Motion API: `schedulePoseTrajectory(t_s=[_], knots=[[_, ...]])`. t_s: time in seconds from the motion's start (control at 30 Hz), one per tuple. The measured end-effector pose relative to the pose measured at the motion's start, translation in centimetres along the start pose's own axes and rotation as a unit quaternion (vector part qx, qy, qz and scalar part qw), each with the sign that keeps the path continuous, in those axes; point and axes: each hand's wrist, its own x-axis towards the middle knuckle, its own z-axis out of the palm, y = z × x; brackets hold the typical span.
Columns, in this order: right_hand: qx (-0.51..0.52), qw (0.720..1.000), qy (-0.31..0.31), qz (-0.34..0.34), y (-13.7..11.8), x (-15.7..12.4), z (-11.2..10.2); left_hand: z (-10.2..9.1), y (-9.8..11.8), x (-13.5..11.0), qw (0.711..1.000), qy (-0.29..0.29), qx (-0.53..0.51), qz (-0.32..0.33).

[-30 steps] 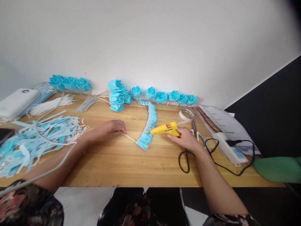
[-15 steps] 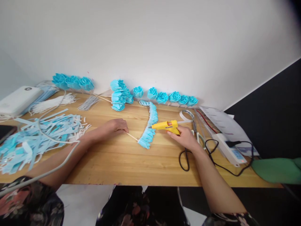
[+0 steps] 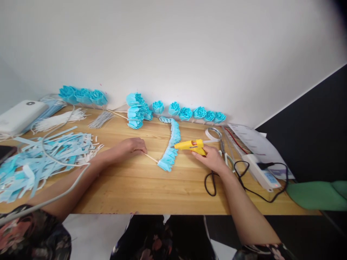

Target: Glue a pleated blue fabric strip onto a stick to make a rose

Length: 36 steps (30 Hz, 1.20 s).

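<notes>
My left hand is closed around one end of a thin wooden stick. The stick's other end meets the near end of a pleated light-blue strip, which curves away across the wooden table toward the wall. In my right hand is a yellow glue gun, its nozzle pointing left at the strip's middle. Whether the tip touches the strip I cannot tell. A clear glue stick pokes out of the gun's back.
Blue fabric flowers line the wall. Cut blue strips heap at left near a white power bank. At right lie a tape roll, scissors, a black cord and a power strip. A white cable crosses my left forearm.
The whole view has shifted slightly, with things sitting a little further left. Both hands keep their grips, and the glue gun stays beside the strip's middle.
</notes>
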Motion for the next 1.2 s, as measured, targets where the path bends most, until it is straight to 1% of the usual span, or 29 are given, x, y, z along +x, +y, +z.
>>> schedulePoseTrajectory(t_s=[0.23,0.33,0.53,0.67,0.73,0.77,0.8,0.83,0.87,0.9,0.93,0.97,1.0,1.03,1.07,1.1,1.13,1.17,1.2], knots=[[0.037,0.999,0.032,0.003,0.6,0.3,0.4,0.6,-0.5,0.2,0.999,0.031,0.023,0.014],[0.05,0.998,0.03,0.002,0.5,0.3,0.4,0.6,-0.5,0.3,0.999,0.034,0.034,0.023],[0.059,0.998,0.021,0.002,0.6,0.2,0.3,0.5,-0.3,0.3,0.999,0.034,0.035,0.013],[0.068,0.997,0.02,0.003,0.7,0.2,0.5,0.6,-0.6,0.2,0.999,0.03,0.028,0.005],[0.072,0.997,0.023,-0.001,0.7,0.2,0.5,0.5,-0.3,0.3,0.998,0.043,0.036,0.008],[0.074,0.997,0.024,-0.004,0.7,0.2,0.5,0.4,0.3,0.5,0.997,0.06,0.047,0.012],[0.076,0.997,0.024,-0.006,0.7,0.2,0.5,0.1,1.3,0.7,0.995,0.079,0.059,0.015],[0.075,0.997,0.024,-0.007,0.6,0.2,0.5,-0.2,2.9,1.0,0.992,0.099,0.07,0.019],[0.075,0.997,0.025,-0.008,0.6,0.1,0.5,-0.6,5.0,1.2,0.991,0.115,0.073,0.014],[0.076,0.997,0.026,-0.007,0.5,0.1,0.4,-1.0,7.6,1.4,0.993,0.101,0.055,0.018],[0.08,0.996,0.027,-0.007,0.4,0.1,0.3,-1.2,10.4,1.4,0.997,0.071,0.024,0.029],[0.084,0.996,0.028,-0.006,0.4,0.0,0.3,-1.2,13.3,1.3,0.999,0.019,-0.022,0.034],[0.09,0.996,0.029,-0.005,0.3,0.0,0.2,-0.8,16.0,0.9,0.996,-0.024,-0.069,0.05],[0.094,0.995,0.03,-0.005,0.3,-0.1,0.1,0.2,18.1,0.3,0.989,-0.071,-0.113,0.063],[0.095,0.995,0.031,-0.004,0.3,-0.1,0.0,1.7,19.6,-0.4,0.979,-0.122,-0.149,0.068],[0.094,0.995,0.034,-0.004,0.3,-0.1,-0.1,3.8,20.2,-1.4,0.968,-0.153,-0.189,0.055],[0.093,0.995,0.037,-0.006,0.4,-0.2,-0.2,6.4,20.0,-2.4,0.962,-0.141,-0.233,0.014],[0.092,0.995,0.039,-0.009,0.4,-0.2,-0.3,9.3,19.2,-3.4,0.955,-0.124,-0.267,-0.035],[0.091,0.995,0.036,-0.013,0.4,-0.2,-0.3,12.2,17.8,-4.3,0.948,-0.086,-0.292,-0.089]])
